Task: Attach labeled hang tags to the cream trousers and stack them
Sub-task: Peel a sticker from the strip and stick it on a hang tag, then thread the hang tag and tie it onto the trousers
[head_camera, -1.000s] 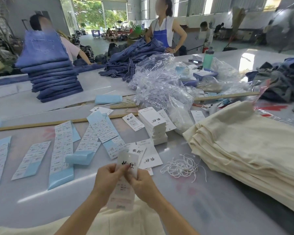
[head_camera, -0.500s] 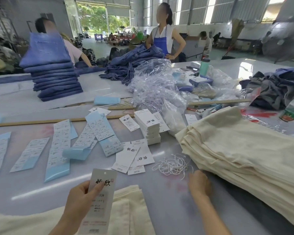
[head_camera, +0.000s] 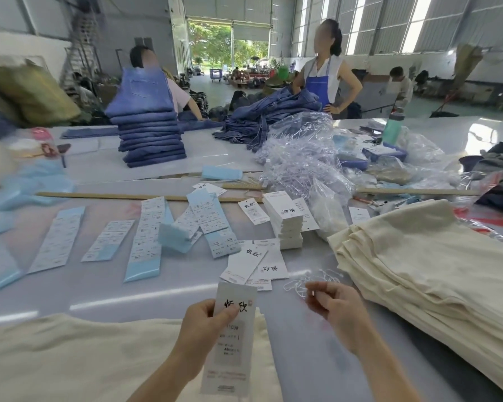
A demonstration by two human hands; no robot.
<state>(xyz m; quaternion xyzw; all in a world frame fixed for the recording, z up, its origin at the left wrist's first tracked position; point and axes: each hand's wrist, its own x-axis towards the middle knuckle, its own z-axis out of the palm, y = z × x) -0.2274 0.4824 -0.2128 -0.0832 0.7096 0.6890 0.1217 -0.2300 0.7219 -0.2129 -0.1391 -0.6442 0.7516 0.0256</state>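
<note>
- left hand (head_camera: 199, 329) pinches hang tag (head_camera: 230, 340) near its top, over near trousers (head_camera: 70, 361); card looks light, stiff.
- right hand (head_camera: 336, 306) pinches thin white string (head_camera: 298, 285), limp, tangle-prone.
- cream stack (head_camera: 436, 271) sits right, soft.

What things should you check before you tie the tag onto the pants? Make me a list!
1. Hang tag held in left hand: ok.
2. String pinched by right hand: ok, picked from the loose strings.
3. String threaded through the tag's hole: not ok.
4. Cream trousers lying in front, ready: ok.
5. Label stuck on the tag: cannot tell, print is blurred.
6. Stack of cream trousers to the right: ok.
</note>
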